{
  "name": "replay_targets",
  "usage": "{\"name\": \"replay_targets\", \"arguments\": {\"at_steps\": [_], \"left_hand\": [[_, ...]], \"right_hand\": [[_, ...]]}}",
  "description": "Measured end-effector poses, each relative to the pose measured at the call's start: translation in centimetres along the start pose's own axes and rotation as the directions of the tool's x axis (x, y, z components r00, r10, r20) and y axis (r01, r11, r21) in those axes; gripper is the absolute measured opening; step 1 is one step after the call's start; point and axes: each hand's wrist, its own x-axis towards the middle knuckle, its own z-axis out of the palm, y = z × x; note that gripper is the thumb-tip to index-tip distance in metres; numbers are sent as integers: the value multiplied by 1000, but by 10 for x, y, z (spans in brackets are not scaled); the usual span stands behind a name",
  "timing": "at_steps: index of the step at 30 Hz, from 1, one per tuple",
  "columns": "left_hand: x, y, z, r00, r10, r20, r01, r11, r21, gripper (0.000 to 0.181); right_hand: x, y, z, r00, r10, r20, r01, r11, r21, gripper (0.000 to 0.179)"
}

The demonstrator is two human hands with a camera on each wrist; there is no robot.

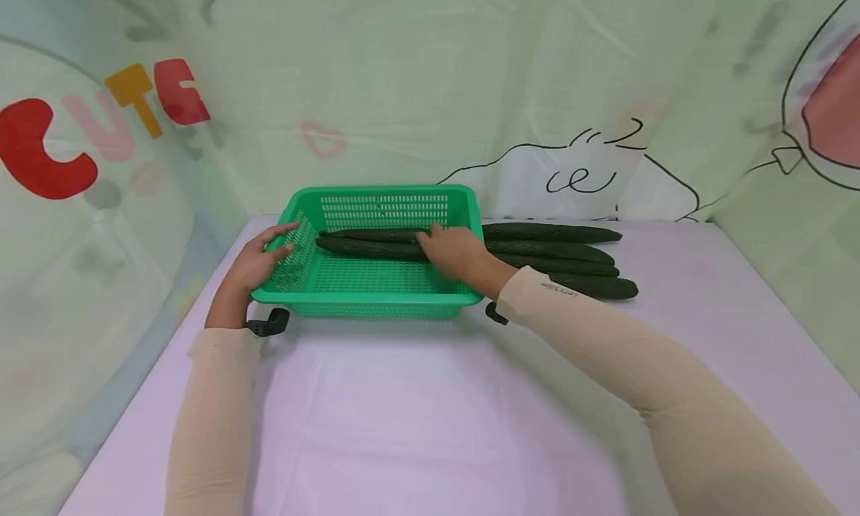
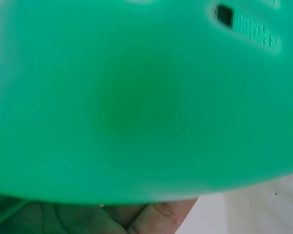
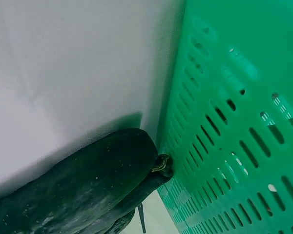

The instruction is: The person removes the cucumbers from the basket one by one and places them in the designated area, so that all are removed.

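Bright, diffuse light casts soft shadows on the table [image 1: 403, 419] (the left wrist view looks blurred).

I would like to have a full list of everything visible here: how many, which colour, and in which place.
basket: one, green, on the table
cucumbers in the basket: two visible, dark green, along its far side
cucumbers outside: four visible, dark green, on the table right of the basket
table: one, pale lilac, beneath everything
backdrop: pale green, behind the table
printed letters: four, red, pink and orange, backdrop's left side
wrist devices: two, black, at the wrists
sleeves: two, beige, on the arms
left hand: one, bare, at the basket's left rim
right hand: one, bare, holding a cucumber in the basket
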Motion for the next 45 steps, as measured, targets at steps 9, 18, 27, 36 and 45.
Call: {"name": "replay_targets", "arguments": {"at_steps": [9,18,27,36,45], "left_hand": [[2,0,1,1000,-1,5,1,1000,-9,52],[3,4,2,1000,-5,7,5,1000,-17,52],[0,3,0,1000,-8,3,8,1000,-15,52],[0,3,-1,1000,-24,2,25,999,-31,52],[1,1,-1,1000,-19,1,19,999,-32,53]], "right_hand": [[1,-1,-1,992,-37,118,45,997,-66,55],[4,2,3,990,-36,135,40,999,-26,56],[6,1,2,995,-63,79,59,997,49,52],[8,0,2,989,-107,107,109,994,-11,49],[11,0,4,982,-115,148,120,992,-27,54]]}}
